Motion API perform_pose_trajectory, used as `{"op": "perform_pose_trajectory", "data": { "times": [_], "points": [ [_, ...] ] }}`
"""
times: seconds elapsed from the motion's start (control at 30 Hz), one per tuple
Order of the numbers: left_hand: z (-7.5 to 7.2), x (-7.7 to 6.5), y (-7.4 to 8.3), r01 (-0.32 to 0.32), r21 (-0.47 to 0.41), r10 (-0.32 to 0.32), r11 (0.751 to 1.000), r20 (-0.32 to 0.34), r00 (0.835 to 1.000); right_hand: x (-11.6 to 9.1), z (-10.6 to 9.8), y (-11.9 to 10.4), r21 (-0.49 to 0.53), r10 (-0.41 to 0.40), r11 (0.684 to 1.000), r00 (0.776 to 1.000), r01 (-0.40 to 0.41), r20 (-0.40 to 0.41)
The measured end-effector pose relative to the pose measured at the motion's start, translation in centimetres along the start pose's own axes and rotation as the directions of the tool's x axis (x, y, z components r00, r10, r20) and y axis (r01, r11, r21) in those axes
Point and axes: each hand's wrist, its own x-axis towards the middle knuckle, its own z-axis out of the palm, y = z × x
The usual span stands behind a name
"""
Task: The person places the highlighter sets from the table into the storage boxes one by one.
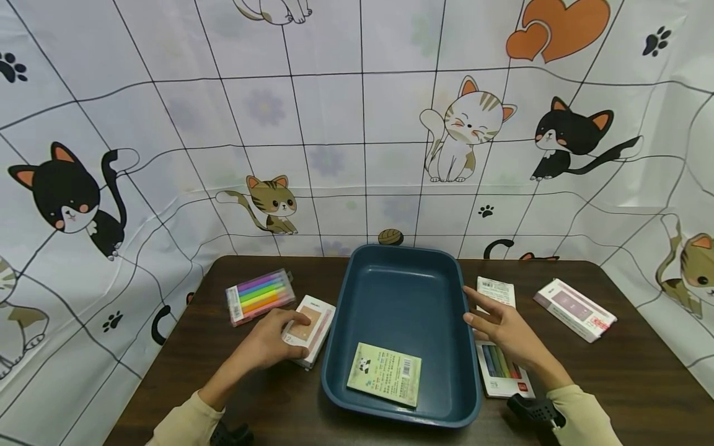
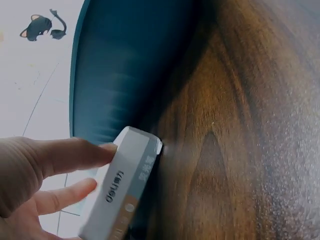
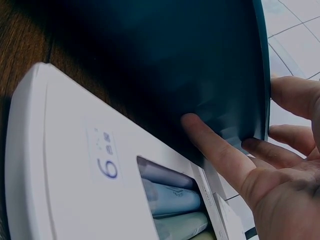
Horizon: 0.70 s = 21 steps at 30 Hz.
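My left hand (image 1: 276, 337) pinches a white Deli box (image 1: 316, 317) with a tan panel on its face, thumb on the near side and fingers at the far one. In the left wrist view the thumb and fingers touch this white box (image 2: 122, 185), which sits against the tray's outer wall. A dark blue tray (image 1: 401, 297) stands in the middle, with a light green packet (image 1: 385, 375) lying inside. My right hand (image 1: 504, 331) has its fingers extended against the tray's right side. In the right wrist view, fingertips touch the tray's outer wall (image 3: 215, 60) and rim.
At the left lies a clear case of rainbow-coloured pens (image 1: 260, 297). Under the right hand is a white box of coloured markers (image 1: 504, 371), with another white box (image 1: 496, 290) behind it. A white and mauve box (image 1: 576, 310) lies farther right on the brown table (image 1: 619, 371).
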Motion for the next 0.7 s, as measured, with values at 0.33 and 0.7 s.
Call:
{"op": "perform_pose_trajectory", "data": {
  "times": [0.33, 0.7],
  "points": [
    [-0.1, 0.5, -1.0, 0.036, -0.195, -0.023, 0.98, 0.066, 0.998, 0.1, 0.0, 0.0, 0.018, -0.004, 1.0, 1.0, 0.004, 0.005],
    [-0.8, 0.6, -2.1, 0.103, -0.348, -0.049, 0.932, 0.16, 0.986, 0.0, 0.0, 0.0, 0.015, -0.001, 1.0, 1.0, 0.001, 0.006]
  ]
}}
